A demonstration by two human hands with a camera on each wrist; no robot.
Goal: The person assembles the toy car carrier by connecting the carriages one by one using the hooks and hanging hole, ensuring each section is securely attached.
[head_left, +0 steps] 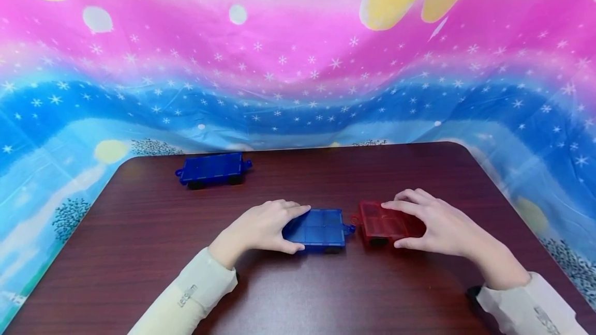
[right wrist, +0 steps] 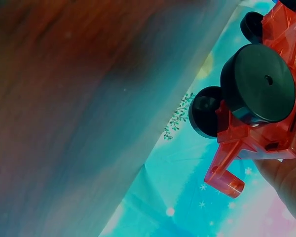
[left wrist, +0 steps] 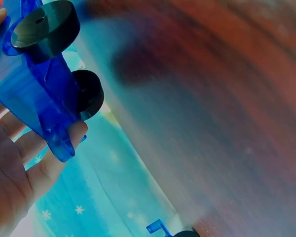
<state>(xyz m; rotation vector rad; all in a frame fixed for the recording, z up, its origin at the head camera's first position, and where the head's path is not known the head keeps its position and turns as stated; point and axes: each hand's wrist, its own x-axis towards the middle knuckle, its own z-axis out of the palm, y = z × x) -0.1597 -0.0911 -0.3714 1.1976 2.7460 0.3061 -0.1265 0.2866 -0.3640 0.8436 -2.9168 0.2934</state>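
A clear blue toy train car [head_left: 323, 226] is gripped at its left end by my left hand [head_left: 265, 229], the thumb along its near side. To its right is a clear red toy train car [head_left: 384, 221], which my right hand [head_left: 440, 224] holds by the right end. The blue car's hook [head_left: 349, 229] lies right beside the red car's ring [head_left: 355, 219], overlapping it in the head view. Black wheels [left wrist: 52, 27] show under the blue car in the left wrist view. In the right wrist view, a red peg-like coupler [right wrist: 227, 182] sticks out from the red car's end.
Another blue toy train car [head_left: 211, 169] stands near the far left edge of the dark brown table [head_left: 139, 252]. Behind the table hangs a pink and blue cloth [head_left: 298, 76] with snowflakes, which also drops down along both sides.
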